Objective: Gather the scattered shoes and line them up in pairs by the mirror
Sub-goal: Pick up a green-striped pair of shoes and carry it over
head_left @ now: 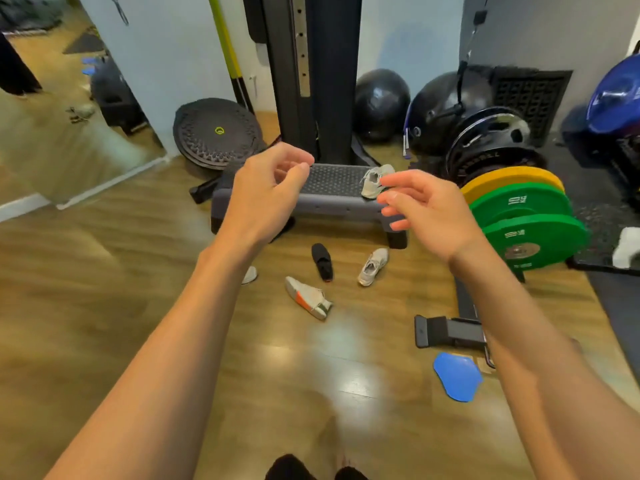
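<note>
Several shoes lie scattered on the wooden floor. A black shoe (pixel 322 261) and a grey sneaker (pixel 372 267) lie side by side in front of the step platform (pixel 332 199). Nearer to me, a white-and-orange sneaker (pixel 308 297) rests on its side. Another grey sneaker (pixel 374 181) sits on the platform's right end. A white shoe tip (pixel 249 274) peeks out from behind my left forearm. The mirror (pixel 65 109) leans against the wall at the far left. My left hand (pixel 270 192) and my right hand (pixel 422 211) are raised in front of me, fingers loosely curled, holding nothing.
A black machine column (pixel 311 77) rises behind the platform. Green and yellow weight plates (pixel 523 223) stand on a rack at the right, with black balls (pixel 381 103) behind. A round balance board (pixel 216 131) leans by the mirror. A blue pad (pixel 457 375) lies on the floor.
</note>
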A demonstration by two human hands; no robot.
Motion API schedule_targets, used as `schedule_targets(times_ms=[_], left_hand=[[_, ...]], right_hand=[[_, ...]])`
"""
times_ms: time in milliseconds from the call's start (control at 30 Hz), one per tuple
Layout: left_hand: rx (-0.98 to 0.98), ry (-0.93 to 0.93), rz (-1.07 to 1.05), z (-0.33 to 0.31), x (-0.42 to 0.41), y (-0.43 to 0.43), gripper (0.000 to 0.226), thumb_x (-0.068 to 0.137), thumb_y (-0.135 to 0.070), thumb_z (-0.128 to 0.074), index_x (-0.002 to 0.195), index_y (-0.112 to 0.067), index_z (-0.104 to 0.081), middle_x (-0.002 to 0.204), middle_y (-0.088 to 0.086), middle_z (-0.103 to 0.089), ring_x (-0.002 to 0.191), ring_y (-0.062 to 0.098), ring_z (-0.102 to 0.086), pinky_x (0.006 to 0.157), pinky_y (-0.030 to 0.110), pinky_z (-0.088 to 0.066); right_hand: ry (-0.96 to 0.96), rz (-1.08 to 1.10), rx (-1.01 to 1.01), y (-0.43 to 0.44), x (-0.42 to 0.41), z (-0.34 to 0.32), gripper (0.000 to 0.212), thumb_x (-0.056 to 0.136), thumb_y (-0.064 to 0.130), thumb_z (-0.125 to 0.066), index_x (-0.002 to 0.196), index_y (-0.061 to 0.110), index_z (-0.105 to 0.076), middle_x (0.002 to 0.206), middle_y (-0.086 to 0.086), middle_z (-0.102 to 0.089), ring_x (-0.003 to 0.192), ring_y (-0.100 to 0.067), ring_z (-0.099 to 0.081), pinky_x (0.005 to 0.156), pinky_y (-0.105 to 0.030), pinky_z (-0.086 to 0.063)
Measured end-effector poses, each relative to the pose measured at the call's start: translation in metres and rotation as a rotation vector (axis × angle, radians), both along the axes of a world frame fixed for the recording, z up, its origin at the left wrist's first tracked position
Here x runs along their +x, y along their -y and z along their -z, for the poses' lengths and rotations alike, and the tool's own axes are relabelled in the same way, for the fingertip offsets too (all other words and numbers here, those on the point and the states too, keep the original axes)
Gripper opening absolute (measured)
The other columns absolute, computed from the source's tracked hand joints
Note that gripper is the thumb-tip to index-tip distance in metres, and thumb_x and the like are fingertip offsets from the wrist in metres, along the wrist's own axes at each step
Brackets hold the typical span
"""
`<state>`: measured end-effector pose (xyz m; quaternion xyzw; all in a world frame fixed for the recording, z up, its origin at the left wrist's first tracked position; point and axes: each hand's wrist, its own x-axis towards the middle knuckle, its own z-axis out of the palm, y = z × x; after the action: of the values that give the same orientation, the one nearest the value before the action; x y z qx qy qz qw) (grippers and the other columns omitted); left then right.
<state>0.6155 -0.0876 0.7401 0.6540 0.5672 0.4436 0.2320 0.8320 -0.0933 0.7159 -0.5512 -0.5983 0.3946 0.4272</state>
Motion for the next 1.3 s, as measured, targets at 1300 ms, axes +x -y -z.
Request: schedule_targets(times_ms=[1300], left_hand=[[-0.620,0.085,-0.108,0.719,-0.052,-0.373,0.014,0.085,-0.025,-0.052,0.084,-0.025,-0.066,0.073,-0.015,-0.062,0.069,0.004,-0.055,0.068,0.025,-0.047]], right_hand=[[0.206,0.035,-0.871,-0.372,-0.129,0.730,0.032,0.087,0.019,-0.059,0.119,0.018,-0.060,0.117,-0.006,-0.063,0.110,-0.022,-0.059,0.098,-0.039,-0.047]])
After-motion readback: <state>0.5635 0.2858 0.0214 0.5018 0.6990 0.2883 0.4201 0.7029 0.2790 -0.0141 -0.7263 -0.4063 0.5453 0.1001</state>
